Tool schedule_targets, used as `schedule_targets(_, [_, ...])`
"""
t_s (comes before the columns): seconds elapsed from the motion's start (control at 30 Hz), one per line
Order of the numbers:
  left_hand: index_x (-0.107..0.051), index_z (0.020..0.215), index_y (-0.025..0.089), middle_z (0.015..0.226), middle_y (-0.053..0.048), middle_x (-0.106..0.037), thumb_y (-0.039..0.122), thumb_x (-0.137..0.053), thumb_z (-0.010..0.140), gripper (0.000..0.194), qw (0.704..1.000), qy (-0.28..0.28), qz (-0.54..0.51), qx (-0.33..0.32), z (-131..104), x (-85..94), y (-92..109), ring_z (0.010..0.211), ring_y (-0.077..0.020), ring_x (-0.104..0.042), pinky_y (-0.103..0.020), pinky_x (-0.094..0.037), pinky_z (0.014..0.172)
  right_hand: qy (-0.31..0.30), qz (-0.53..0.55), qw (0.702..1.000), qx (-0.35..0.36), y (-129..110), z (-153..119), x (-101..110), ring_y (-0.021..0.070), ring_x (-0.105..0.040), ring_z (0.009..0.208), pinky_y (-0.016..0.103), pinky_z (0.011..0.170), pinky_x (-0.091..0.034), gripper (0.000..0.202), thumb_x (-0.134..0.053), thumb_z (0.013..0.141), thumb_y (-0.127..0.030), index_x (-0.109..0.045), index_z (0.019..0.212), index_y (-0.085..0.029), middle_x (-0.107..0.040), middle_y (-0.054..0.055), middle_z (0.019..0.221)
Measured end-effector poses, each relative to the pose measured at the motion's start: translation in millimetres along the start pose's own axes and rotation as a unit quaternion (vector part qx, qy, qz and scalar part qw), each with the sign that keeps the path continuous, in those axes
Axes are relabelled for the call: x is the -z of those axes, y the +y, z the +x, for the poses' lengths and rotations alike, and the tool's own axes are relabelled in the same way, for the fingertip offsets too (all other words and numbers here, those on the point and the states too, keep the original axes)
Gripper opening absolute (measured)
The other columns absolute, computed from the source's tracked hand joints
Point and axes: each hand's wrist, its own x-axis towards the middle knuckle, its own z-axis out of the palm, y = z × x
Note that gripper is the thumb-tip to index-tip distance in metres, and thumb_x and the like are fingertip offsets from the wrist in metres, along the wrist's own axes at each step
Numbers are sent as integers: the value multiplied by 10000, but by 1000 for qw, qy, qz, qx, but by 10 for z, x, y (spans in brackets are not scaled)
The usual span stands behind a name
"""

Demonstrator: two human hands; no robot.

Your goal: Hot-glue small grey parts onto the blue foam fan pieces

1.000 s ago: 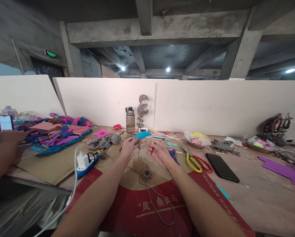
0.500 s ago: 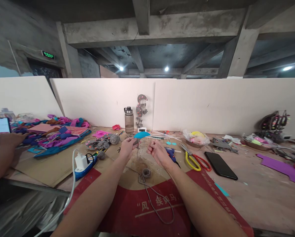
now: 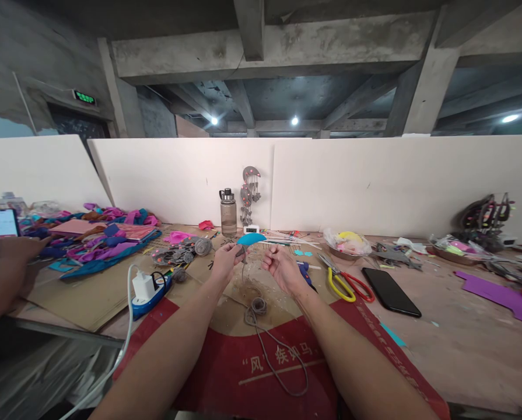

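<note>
My left hand (image 3: pixel 226 265) pinches a small grey felt-like piece (image 3: pixel 241 254) between thumb and fingers. Grey cord (image 3: pixel 243 273) hangs below that piece. My right hand (image 3: pixel 282 269) is held a short way to the right, thumb and forefinger pinched together; whatever lies between them is too small to make out. On the board below both hands rests a loose coil of grey cord (image 3: pixel 258 307), with a long loop trailing over the red printed sheet (image 3: pixel 217 373). A blue half-round piece (image 3: pixel 251 239) lies just beyond my left hand.
Yellow-and-red-handled scissors (image 3: pixel 343 286), a black phone (image 3: pixel 391 291) and a blue glue gun (image 3: pixel 304 271) lie to the right. Left are a power strip (image 3: pixel 153 297) and grey yarn pieces (image 3: pixel 179 252). A bottle (image 3: pixel 228 214) stands behind. Another person's hand (image 3: pixel 13 254) reaches in left.
The fingers of my right hand have loosened and spread slightly, with the hand turned a little. My left hand stays nearly in place with the grey piece.
</note>
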Motion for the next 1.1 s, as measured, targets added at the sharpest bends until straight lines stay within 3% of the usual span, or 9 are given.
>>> schedule_targets(0.23, [-587,690,118,717,-47,-654,196,-729,682,161,1000,-1,-11,-2,7,0,-3,719,-174,-689,-372,-546,831,18,-23,999,-14,4,17,-19,86,-385,559,239,540,-346,277,-686,663,-243,-413,646,-203,-407,-53,598])
schedule_targets(0.63, [-584,679,118,724,-49,-651,201,-721,695,161,1000,-3,-7,-7,31,14,-26,696,-171,-690,-383,-542,838,43,-11,999,13,-9,45,10,80,-392,554,217,530,-335,276,-698,631,-181,-429,686,-211,-397,-73,574])
schedule_targets(0.83, [-584,678,123,715,-45,-644,204,-732,687,169,1000,1,0,-7,9,0,-11,708,-171,-689,-386,-541,845,33,-41,999,4,0,42,28,93,-433,559,245,568,-375,264,-699,672,-263,-441,672,-206,-471,-46,578])
schedule_targets(1.1, [-579,676,123,714,-47,-652,202,-720,685,163,1000,-2,-1,-8,10,-2,-4,715,-180,-691,-376,-544,824,27,-39,999,18,6,29,2,88,-414,566,233,560,-356,281,-705,645,-256,-428,647,-205,-438,-58,564])
